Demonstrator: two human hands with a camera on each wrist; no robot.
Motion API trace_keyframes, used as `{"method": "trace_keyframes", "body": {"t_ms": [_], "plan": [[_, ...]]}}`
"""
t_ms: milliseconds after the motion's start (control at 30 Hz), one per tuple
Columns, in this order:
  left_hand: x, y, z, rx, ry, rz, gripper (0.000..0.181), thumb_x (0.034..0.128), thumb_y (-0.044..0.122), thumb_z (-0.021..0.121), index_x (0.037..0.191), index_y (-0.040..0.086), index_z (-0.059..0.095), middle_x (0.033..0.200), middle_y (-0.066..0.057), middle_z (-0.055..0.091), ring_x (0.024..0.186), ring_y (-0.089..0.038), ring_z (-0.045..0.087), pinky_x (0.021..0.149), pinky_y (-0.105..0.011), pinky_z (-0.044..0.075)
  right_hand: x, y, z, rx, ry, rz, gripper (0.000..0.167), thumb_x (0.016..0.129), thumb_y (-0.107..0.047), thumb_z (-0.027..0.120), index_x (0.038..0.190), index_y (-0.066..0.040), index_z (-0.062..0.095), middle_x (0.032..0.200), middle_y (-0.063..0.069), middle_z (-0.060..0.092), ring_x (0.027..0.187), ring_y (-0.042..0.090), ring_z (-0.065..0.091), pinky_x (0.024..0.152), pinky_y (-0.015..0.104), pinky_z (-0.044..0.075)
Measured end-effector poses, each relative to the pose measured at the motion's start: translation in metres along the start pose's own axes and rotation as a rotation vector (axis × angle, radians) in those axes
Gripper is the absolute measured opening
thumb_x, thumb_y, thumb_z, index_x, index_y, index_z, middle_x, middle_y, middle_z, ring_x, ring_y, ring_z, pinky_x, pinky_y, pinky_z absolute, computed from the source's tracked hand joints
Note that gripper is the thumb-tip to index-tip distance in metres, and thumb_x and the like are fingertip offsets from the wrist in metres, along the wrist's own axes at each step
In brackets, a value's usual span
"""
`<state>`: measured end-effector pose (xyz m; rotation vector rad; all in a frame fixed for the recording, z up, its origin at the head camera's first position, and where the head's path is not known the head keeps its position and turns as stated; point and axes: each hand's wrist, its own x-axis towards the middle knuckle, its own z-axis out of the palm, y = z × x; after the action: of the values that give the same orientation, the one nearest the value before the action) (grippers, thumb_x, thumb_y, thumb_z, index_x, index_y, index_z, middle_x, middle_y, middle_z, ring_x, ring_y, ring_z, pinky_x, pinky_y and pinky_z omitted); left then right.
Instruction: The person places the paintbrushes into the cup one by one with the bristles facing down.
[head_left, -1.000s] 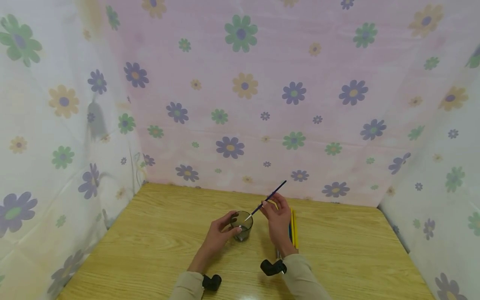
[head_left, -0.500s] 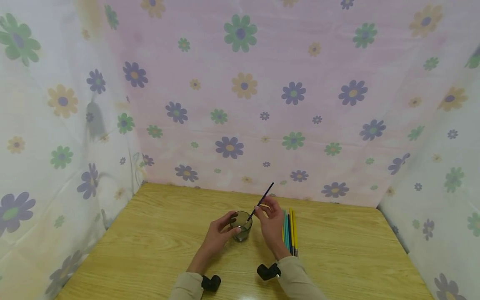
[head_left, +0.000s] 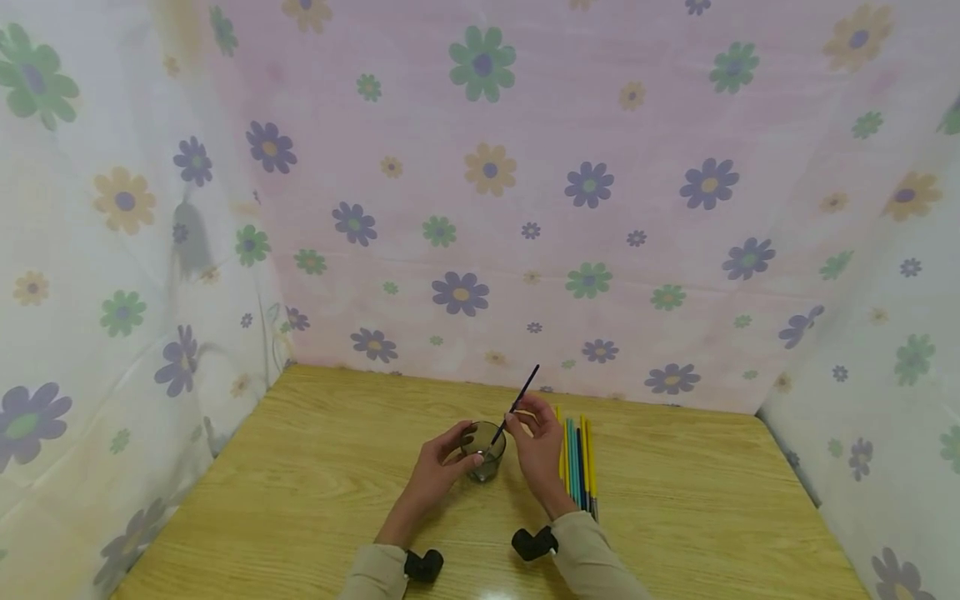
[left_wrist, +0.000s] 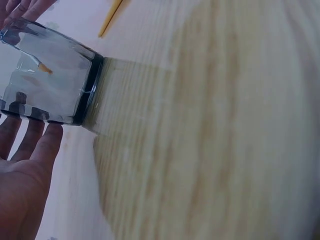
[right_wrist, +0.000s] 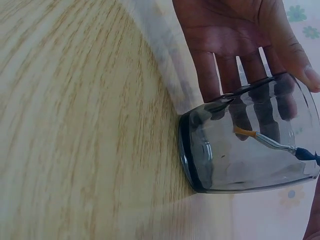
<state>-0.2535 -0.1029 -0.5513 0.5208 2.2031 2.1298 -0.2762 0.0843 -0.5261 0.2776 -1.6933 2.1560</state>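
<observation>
A smoky, see-through drinking glass (head_left: 489,472) stands upright on the wooden table (head_left: 322,467). My left hand (head_left: 437,468) holds it from the left, thumb near the rim and fingers along the far side, as the right wrist view shows behind the glass (right_wrist: 220,165). Between thumb and fingertips my right hand (head_left: 540,448) pinches a dark blue paintbrush (head_left: 526,386), tilted with its bristles down. The brush's orange-brown bristles (right_wrist: 244,131) and silver ferrule are inside the glass, with the tip above the base. In the left wrist view the right fingers (left_wrist: 25,7) are partly cut off.
Several paintbrushes (head_left: 573,458) with yellow, teal and dark blue handles lie side by side just right of my right hand, which partly covers them. Flower-patterned cloth (head_left: 525,250) encloses the table at the back and both sides. Each wrist bears a black camera mount (head_left: 424,566).
My right hand has moved left and slightly down, lowering the paintbrush's tip deeper into the glass and making the brush steeper. More of the lying brushes shows. My left hand and the glass stay put.
</observation>
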Motion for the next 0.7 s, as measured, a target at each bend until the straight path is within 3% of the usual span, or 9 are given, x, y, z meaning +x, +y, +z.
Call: {"method": "trace_keyframes", "body": {"t_ms": [67, 200, 467, 700], "plan": [[0.0, 0.0, 0.0, -0.001, 0.0, 0.003, 0.064, 0.0952, 0.011, 0.072, 0.152, -0.002, 0.044, 0.151, -0.022, 0.05, 0.14, -0.041, 0.047, 0.114, -0.058, 0.04, -0.001, 0.001, 0.0, -0.019, -0.002, 0.004, 0.028, 0.093, 0.005, 0.07, 0.119, 0.006, 0.061, 0.114, 0.032, 0.058, 0.092, 0.014, 0.069, 0.081, 0.026, 0.062], [-0.001, 0.0, -0.001, -0.004, -0.004, 0.01, 0.064, 0.0953, 0.01, 0.072, 0.152, -0.003, 0.044, 0.151, -0.024, 0.049, 0.14, -0.042, 0.047, 0.114, -0.058, 0.041, -0.003, 0.002, 0.0, -0.041, -0.006, 0.03, 0.03, 0.093, 0.003, 0.07, 0.121, 0.007, 0.06, 0.114, 0.027, 0.06, 0.092, 0.012, 0.069, 0.081, 0.025, 0.062], [-0.003, 0.0, -0.002, -0.008, -0.006, 0.02, 0.064, 0.0956, 0.009, 0.071, 0.152, -0.003, 0.043, 0.151, -0.024, 0.048, 0.14, -0.044, 0.045, 0.114, -0.059, 0.039, -0.008, 0.002, -0.001, -0.086, 0.014, 0.058, 0.027, 0.094, 0.0, 0.071, 0.119, 0.004, 0.064, 0.118, 0.033, 0.061, 0.097, 0.016, 0.069, 0.083, 0.021, 0.059], [0.0, -0.001, 0.0, -0.025, -0.011, 0.01, 0.064, 0.0957, 0.01, 0.071, 0.152, -0.003, 0.043, 0.152, -0.025, 0.048, 0.141, -0.042, 0.045, 0.115, -0.057, 0.039, -0.013, 0.003, -0.005, -0.124, 0.032, 0.064, 0.03, 0.094, -0.001, 0.071, 0.124, 0.002, 0.066, 0.121, 0.027, 0.065, 0.105, 0.027, 0.067, 0.087, 0.022, 0.057]]}}
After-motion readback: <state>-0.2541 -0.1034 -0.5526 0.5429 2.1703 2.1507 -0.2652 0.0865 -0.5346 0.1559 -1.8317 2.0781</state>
